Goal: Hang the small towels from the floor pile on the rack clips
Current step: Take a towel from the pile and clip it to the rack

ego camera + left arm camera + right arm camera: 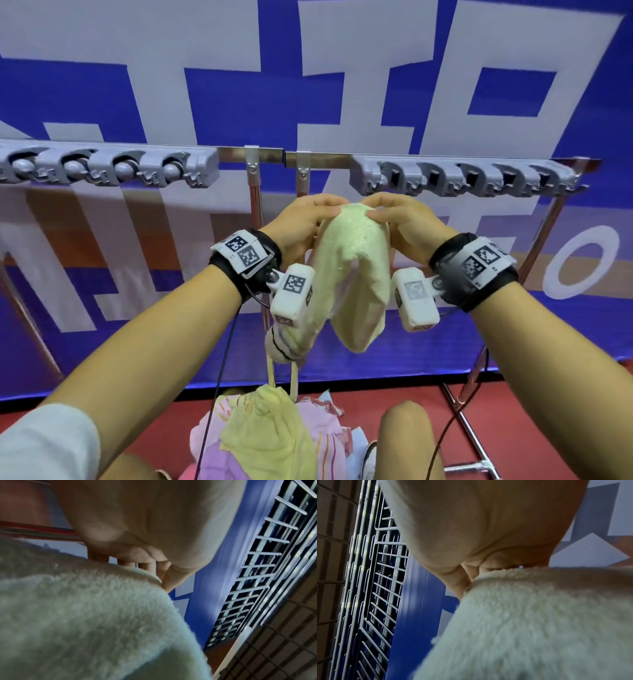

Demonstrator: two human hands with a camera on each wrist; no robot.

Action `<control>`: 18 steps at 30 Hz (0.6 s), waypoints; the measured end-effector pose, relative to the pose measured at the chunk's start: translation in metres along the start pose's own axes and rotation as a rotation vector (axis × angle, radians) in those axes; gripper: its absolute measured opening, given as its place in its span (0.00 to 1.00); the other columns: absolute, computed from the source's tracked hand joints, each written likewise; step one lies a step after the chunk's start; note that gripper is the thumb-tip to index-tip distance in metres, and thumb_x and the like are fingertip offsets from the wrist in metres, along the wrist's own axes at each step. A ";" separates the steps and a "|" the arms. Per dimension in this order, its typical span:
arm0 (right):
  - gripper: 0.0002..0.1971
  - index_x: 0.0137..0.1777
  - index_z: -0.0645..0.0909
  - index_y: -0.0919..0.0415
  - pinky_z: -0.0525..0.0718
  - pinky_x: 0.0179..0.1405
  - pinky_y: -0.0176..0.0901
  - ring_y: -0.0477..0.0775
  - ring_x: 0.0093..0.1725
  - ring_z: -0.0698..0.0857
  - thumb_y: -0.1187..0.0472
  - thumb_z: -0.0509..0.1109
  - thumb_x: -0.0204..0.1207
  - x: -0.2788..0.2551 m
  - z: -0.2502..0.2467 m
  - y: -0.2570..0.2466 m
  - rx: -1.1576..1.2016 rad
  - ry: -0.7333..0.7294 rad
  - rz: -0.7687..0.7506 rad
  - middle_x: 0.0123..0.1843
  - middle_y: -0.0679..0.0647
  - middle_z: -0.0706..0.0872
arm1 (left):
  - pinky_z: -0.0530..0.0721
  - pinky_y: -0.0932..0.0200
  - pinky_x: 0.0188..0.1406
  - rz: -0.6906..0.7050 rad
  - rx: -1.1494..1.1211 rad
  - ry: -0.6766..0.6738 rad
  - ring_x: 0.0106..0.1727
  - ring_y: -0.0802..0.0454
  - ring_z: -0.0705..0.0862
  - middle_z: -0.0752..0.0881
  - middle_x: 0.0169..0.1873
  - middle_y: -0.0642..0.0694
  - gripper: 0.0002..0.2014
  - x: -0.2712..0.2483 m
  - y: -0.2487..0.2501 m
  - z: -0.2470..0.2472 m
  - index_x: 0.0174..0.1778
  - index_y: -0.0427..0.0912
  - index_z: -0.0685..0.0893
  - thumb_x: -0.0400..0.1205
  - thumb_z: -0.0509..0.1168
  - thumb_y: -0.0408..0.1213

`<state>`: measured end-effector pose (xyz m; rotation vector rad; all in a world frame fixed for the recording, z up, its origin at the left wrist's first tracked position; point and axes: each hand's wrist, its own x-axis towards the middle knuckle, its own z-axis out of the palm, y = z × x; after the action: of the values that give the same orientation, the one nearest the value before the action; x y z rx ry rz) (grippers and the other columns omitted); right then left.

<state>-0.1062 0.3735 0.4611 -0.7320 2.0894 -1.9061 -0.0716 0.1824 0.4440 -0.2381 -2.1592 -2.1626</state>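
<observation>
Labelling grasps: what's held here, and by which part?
Both hands, left hand and right hand, pinch the yellow towel at its top edge; the rest hangs below them.

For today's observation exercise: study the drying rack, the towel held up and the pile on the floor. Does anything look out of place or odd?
One oddity: the yellow towel, pinched at its top by the left hand and right hand, hangs doubled and bunched rather than flat, below the clip strips, all seemingly empty. Its loop dangles toward the heaped floor pile.
</observation>
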 end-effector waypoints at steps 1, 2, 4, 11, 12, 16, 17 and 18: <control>0.06 0.48 0.83 0.59 0.78 0.29 0.39 0.50 0.34 0.83 0.70 0.68 0.79 0.001 -0.005 0.000 -0.015 0.055 -0.012 0.41 0.57 0.84 | 0.80 0.56 0.37 0.020 0.035 0.018 0.36 0.52 0.84 0.87 0.40 0.45 0.08 0.004 0.002 0.005 0.55 0.42 0.86 0.85 0.63 0.33; 0.07 0.49 0.83 0.58 0.77 0.27 0.38 0.49 0.32 0.82 0.71 0.68 0.78 0.003 -0.010 -0.001 -0.021 0.124 -0.020 0.41 0.56 0.82 | 0.79 0.59 0.31 0.040 0.059 0.036 0.31 0.54 0.82 0.86 0.36 0.47 0.07 0.008 0.005 0.010 0.54 0.44 0.85 0.85 0.63 0.33; 0.09 0.45 0.81 0.56 0.74 0.21 0.34 0.46 0.29 0.79 0.72 0.70 0.77 0.007 -0.017 -0.004 -0.062 0.260 -0.062 0.39 0.52 0.80 | 0.75 0.64 0.23 0.077 0.074 0.070 0.24 0.58 0.78 0.83 0.28 0.52 0.04 0.016 0.010 0.018 0.53 0.44 0.82 0.86 0.63 0.33; 0.13 0.34 0.77 0.55 0.79 0.38 0.41 0.50 0.36 0.80 0.72 0.72 0.73 0.028 -0.036 -0.022 -0.228 0.409 -0.186 0.37 0.50 0.82 | 0.76 0.61 0.29 0.166 0.088 0.150 0.32 0.54 0.77 0.80 0.38 0.47 0.04 0.053 0.016 0.030 0.47 0.49 0.79 0.86 0.62 0.35; 0.13 0.33 0.77 0.55 0.78 0.40 0.42 0.50 0.36 0.80 0.73 0.71 0.73 0.032 -0.038 -0.025 -0.270 0.409 -0.188 0.37 0.50 0.82 | 0.76 0.63 0.28 0.177 0.085 0.159 0.32 0.54 0.76 0.80 0.38 0.47 0.05 0.058 0.017 0.031 0.47 0.48 0.79 0.86 0.62 0.34; 0.12 0.35 0.78 0.54 0.75 0.39 0.41 0.49 0.36 0.79 0.72 0.65 0.72 0.054 -0.045 -0.030 -0.465 0.417 -0.192 0.36 0.47 0.84 | 0.76 0.64 0.26 0.224 0.084 0.218 0.30 0.55 0.76 0.80 0.37 0.49 0.08 0.079 0.018 0.032 0.43 0.48 0.78 0.85 0.61 0.31; 0.11 0.36 0.78 0.53 0.74 0.36 0.41 0.49 0.37 0.80 0.71 0.64 0.73 0.058 -0.044 -0.030 -0.535 0.412 -0.195 0.37 0.47 0.84 | 0.77 0.62 0.31 0.243 0.081 0.238 0.32 0.54 0.77 0.80 0.38 0.50 0.08 0.084 0.018 0.032 0.42 0.48 0.78 0.85 0.62 0.31; 0.11 0.38 0.78 0.53 0.73 0.35 0.41 0.49 0.38 0.80 0.70 0.62 0.73 0.061 -0.043 -0.031 -0.624 0.411 -0.208 0.38 0.47 0.84 | 0.78 0.59 0.35 0.260 0.078 0.256 0.35 0.54 0.77 0.81 0.39 0.50 0.09 0.089 0.017 0.031 0.42 0.49 0.78 0.85 0.62 0.31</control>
<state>-0.1725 0.3796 0.5073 -0.7355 3.0401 -1.5882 -0.1549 0.2182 0.4754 -0.2100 -1.9463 -1.8533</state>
